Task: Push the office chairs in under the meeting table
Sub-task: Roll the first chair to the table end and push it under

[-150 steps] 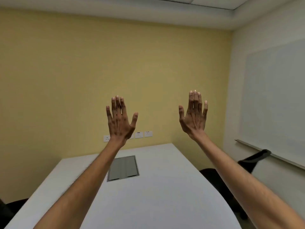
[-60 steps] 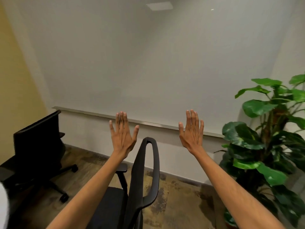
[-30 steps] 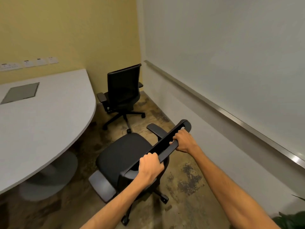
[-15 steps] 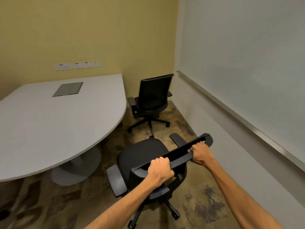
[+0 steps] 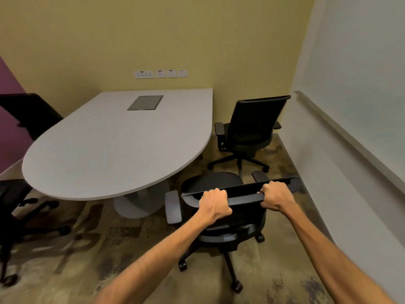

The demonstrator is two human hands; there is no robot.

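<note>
Fingers of the left hand [image 5: 215, 204] and right hand [image 5: 276, 197] are being clenched around the chair backrest [image 5: 241, 194] at lower centre; its armrest [image 5: 173, 207] risks being knocked against the meeting table [image 5: 109, 145] edge.

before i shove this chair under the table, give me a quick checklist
1. Left hand grip on the chair backrest: ok.
2. Right hand grip on the backrest: ok.
3. Seat facing the table edge: ok.
4. Armrest clears under the tabletop: cannot tell.
5. Table base out of the chair's path: cannot tell.
6. Far chair out of the way: ok.
</note>
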